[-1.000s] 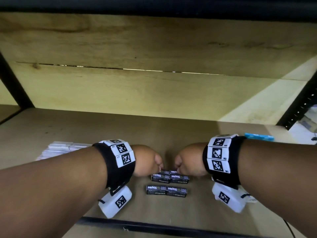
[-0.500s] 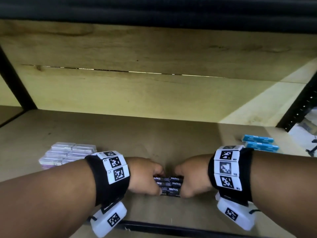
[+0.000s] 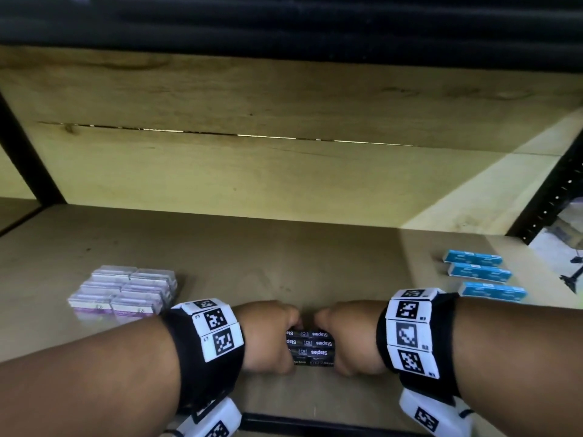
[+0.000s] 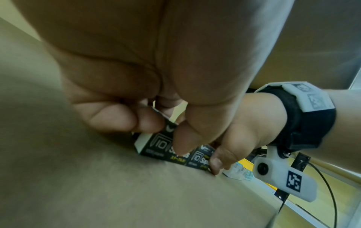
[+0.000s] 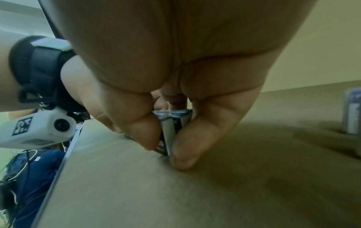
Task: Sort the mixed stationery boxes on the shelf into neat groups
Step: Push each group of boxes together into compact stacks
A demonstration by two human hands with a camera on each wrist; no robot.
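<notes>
A block of black "Staples" boxes (image 3: 310,346) lies on the wooden shelf (image 3: 284,263) near its front edge, rows tight against each other. My left hand (image 3: 271,335) grips the block's left end, thumb and fingers curled over the boxes (image 4: 154,146). The right hand (image 3: 350,339) pinches the right end, its thumb and forefinger clamped on the box ends (image 5: 168,125). In the left wrist view the right hand (image 4: 244,131) shows at the block's other end. The hands hide the block's ends in the head view.
A neat group of purple-and-white boxes (image 3: 123,293) sits at the left. Three blue boxes (image 3: 479,274) lie in a row at the right, one showing as a blue box (image 5: 351,111) in the right wrist view. Black uprights (image 3: 549,197) frame the shelf; its front edge (image 3: 315,422) is close.
The far row of black boxes has been drawn toward me against the near row. Both hands now squeeze all the black boxes into one block.
</notes>
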